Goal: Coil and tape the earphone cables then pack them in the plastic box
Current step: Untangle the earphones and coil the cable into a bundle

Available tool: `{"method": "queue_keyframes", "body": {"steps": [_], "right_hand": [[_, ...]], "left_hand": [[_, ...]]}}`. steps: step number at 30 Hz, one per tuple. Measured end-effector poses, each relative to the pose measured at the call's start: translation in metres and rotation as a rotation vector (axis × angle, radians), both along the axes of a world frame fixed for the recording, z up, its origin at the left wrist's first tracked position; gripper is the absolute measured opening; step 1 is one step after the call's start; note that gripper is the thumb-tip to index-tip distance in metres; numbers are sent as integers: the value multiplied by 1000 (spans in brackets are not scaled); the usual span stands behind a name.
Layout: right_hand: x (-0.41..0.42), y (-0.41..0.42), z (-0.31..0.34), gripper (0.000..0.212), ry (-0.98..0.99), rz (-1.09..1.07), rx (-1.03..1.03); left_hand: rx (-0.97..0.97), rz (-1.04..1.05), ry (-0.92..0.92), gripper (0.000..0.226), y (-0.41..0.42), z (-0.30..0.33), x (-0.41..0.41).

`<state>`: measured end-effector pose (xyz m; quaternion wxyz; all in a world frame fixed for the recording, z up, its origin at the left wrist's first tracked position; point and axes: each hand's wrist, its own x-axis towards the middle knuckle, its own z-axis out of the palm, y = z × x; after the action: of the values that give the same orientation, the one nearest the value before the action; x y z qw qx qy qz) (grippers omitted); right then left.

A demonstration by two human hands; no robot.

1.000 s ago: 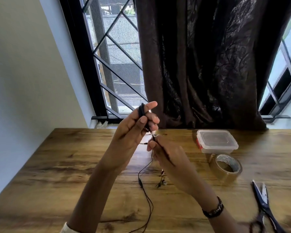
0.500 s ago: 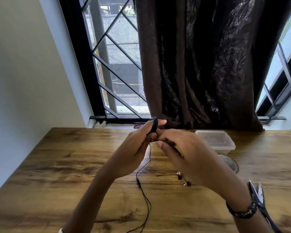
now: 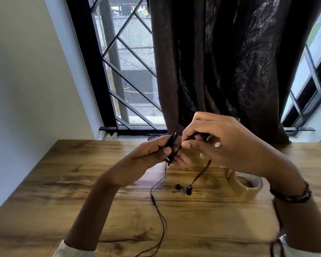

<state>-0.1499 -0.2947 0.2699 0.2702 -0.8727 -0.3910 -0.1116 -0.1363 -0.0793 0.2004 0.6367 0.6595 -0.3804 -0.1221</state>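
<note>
Coiling: left hand point(image 3: 156, 154) fingers grip the wound earphone cable point(image 3: 171, 145) as anchor, right hand point(image 3: 220, 143) fingers pinch the free length to feed another loop.

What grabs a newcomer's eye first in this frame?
Two hands meet mid-frame above the wooden table: the left hand grips a small coil of black earphone cable while the right hand pinches the strand beside it. Earbuds dangle below, and a tape roll sits at right.
</note>
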Motion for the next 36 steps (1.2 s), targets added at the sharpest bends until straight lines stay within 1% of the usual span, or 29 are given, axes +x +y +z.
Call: {"method": "queue_keyframes", "body": {"steps": [4, 7, 9, 11, 15, 18, 21, 28, 32, 34, 36], "right_hand": [[-4, -4, 2, 7, 4, 42, -40], [-8, -12, 2, 8, 17, 87, -92], [-9, -15, 3, 8, 6, 82, -91], [-9, -13, 3, 8, -10, 75, -66], [-9, 3, 0, 7, -20, 132, -55], [-4, 10, 1, 5, -43, 76, 35], [4, 14, 3, 9, -43, 32, 85], [12, 14, -3, 12, -6, 78, 202], [15, 13, -5, 12, 32, 103, 275], [20, 11, -7, 17, 87, 106, 323], [25, 7, -11, 22, 162, 92, 362]], "left_hand": [[-77, -51, 33, 37, 3, -3, 2], [-157, -16, 104, 41, 8, -9, 6], [-192, -7, 135, 41, 9, -11, 7], [-180, -14, 131, 41, 9, -11, 7], [-115, 22, 104, 40, 4, -10, 6], [-102, -76, 27, 34, -2, -6, 0], [-90, -151, 2, 36, -1, -2, -2], [2, -87, -44, 30, 5, 4, -6], [56, -82, -52, 38, 3, 5, -11], [47, -29, -63, 37, 0, 4, -12], [4, 34, -57, 31, -1, 4, -11]]}}
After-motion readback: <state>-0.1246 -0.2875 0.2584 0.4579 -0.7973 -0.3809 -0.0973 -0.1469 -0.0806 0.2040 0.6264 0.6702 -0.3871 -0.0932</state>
